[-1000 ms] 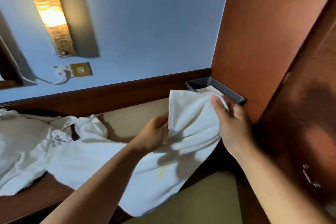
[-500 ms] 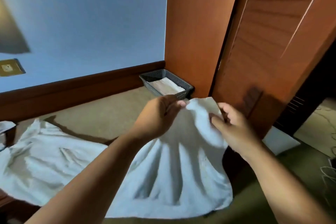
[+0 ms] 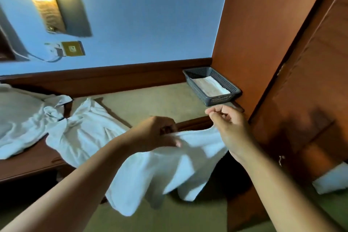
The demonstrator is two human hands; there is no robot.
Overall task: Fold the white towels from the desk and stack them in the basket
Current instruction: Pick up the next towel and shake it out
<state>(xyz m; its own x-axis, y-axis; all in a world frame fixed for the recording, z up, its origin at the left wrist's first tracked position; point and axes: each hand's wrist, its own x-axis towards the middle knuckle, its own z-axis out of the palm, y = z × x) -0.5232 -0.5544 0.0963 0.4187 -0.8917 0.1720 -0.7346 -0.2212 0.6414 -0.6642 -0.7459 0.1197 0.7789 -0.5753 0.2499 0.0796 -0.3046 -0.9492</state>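
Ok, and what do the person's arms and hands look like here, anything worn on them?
The left forearm and right forearm are bare as far as the frame shows, with no sleeves in view. The left hand and right hand are bare too: no gloves, and no watch, ring or wristband visible.

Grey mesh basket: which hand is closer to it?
Right. The right hand is just in front of the grey mesh basket; the left hand is farther left, gripping the white cloth towel.
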